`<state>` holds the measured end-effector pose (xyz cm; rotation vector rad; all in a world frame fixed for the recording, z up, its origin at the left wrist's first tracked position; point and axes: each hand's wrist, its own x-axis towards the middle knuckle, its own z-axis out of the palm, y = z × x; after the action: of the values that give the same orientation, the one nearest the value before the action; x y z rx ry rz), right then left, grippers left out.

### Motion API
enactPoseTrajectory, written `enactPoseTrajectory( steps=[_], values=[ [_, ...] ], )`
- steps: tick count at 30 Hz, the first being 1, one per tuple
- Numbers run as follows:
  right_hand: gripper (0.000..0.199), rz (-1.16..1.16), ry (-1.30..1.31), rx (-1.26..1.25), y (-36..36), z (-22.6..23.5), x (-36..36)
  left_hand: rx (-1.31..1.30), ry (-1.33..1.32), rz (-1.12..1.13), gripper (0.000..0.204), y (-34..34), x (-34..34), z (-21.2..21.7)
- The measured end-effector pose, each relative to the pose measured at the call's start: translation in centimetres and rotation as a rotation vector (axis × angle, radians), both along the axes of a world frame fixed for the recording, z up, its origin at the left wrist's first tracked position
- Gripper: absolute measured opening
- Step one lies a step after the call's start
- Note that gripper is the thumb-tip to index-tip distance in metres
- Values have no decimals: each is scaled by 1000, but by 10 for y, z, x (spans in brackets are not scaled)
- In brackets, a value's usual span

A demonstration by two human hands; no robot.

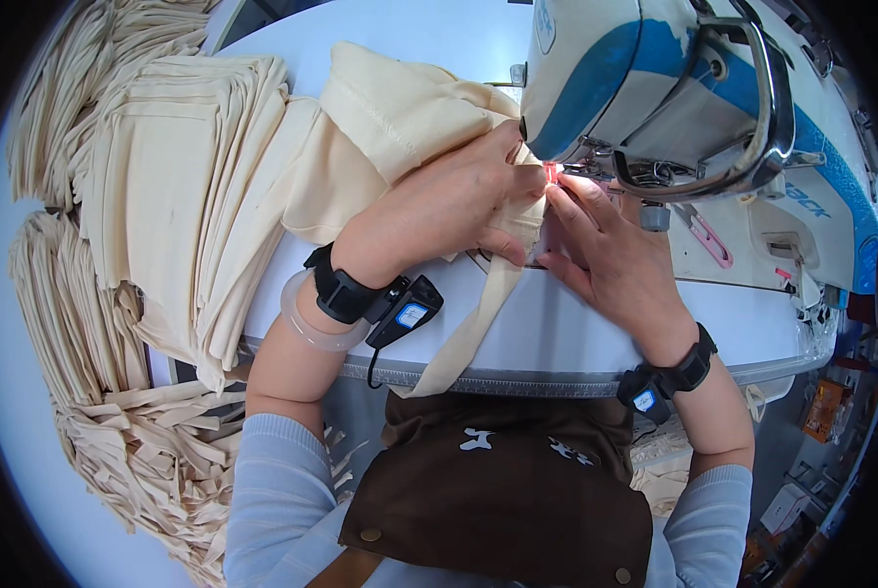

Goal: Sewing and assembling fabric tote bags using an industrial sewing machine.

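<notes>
A piece of cream cloth [390, 103] lies bunched at the needle area of a white and blue sewing machine [596, 73]. My left hand [449, 206] is closed on this cloth, thumb over a cream strap [473, 328] that trails down past the table's front edge. Across from it, my right hand [620, 250] rests on the machine bed with its fingers stretched out and thumb apart. Its fingertips reach the cloth's edge beside the presser foot, where a red light glows. The needle tip and the cloth under the fingers are hidden.
Stacked cream cloth pieces [164, 186] cover the left side, with a heap of loose strips [154, 451] below. Pink-handled thread snips [710, 240] lie on the machine bed to the right. A metal guard bar [777, 108] curves in front of the machine head.
</notes>
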<state>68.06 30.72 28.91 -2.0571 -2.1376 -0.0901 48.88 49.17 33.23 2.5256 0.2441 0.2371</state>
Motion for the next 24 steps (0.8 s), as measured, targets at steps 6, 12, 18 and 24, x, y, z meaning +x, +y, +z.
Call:
enactPoseTrajectory(
  steps=[6, 12, 18, 24],
  values=[
    [72, 4, 11, 35, -2, -4, 1, -33, 34, 48, 65, -6, -2, -1],
    [64, 72, 10, 131, -3, -5, 3, -16, -2, 9, 63, -5, -2, -4],
    [60, 87, 9, 138, -4, -4, 3, 5, -45, -12, 60, -6, -4, -4],
    [59, 139, 33, 214, 0, -5, 3, 12, -83, -37, 58, -4, -4, -11]
  ],
)
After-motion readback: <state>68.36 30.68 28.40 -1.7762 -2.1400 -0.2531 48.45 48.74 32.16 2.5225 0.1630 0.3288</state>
